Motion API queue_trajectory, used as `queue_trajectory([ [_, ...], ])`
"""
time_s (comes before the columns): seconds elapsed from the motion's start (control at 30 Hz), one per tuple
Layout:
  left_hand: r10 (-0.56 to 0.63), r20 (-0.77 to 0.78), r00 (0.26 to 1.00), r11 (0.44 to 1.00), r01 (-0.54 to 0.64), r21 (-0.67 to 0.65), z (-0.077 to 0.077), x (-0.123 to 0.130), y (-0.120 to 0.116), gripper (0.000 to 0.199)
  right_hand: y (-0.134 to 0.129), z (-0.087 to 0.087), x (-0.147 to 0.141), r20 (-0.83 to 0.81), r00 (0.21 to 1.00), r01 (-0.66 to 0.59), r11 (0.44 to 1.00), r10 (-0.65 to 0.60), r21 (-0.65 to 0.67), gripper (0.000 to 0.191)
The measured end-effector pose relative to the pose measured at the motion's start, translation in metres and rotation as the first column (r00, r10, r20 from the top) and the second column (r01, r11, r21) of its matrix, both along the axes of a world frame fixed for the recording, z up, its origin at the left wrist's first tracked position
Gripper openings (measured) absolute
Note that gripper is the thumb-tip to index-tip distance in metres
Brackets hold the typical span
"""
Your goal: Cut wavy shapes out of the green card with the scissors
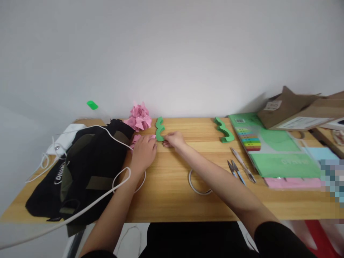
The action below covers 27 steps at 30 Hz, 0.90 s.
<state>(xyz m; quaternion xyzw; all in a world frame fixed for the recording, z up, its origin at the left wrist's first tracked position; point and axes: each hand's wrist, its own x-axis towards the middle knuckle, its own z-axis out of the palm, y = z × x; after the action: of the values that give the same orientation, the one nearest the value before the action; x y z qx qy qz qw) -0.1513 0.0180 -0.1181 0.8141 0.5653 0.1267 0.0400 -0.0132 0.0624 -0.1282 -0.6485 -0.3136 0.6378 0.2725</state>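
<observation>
A green wavy-edged paper piece (159,129) lies on the wooden table in front of me, its lower end between my two hands. My right hand (174,139) reaches in from the right, with its fingers closed at that lower end. My left hand (145,152) is at the left of it, its fingers curled down close to the green edge; what they hold is hidden. Pink paper pieces (135,139) show beside and partly behind my left hand. A second stack of green wavy pieces (224,130) sits apart at the right.
A pink paper bunch (139,117) stands against the wall. The black bag (99,172) and a white cable (88,209) fill the left. White rings (200,193) lie nearer me. Snips (236,170), a slim pointed tool (243,165), a green paper pack (285,163) and cardboard (292,107) are rightward.
</observation>
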Motion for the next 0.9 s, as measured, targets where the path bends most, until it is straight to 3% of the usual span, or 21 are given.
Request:
queue_trajectory([
  [0.3,0.073,0.032,0.997,0.995,-0.070,-0.076,0.011,0.001,0.020,0.030,0.001,-0.008,-0.002,0.051,0.998,-0.044,0.999,0.043,0.026,0.033],
  [0.57,0.133,0.082,0.988,0.987,-0.124,-0.107,0.007,-0.006,0.023,0.032,0.002,-0.015,-0.006,0.066,0.996,-0.063,0.997,0.059,0.047,0.033],
  [0.9,0.101,0.090,0.991,0.990,-0.091,-0.110,0.009,-0.005,0.022,0.030,0.003,-0.019,-0.016,0.079,0.996,-0.046,0.996,0.040,0.076,0.034],
])
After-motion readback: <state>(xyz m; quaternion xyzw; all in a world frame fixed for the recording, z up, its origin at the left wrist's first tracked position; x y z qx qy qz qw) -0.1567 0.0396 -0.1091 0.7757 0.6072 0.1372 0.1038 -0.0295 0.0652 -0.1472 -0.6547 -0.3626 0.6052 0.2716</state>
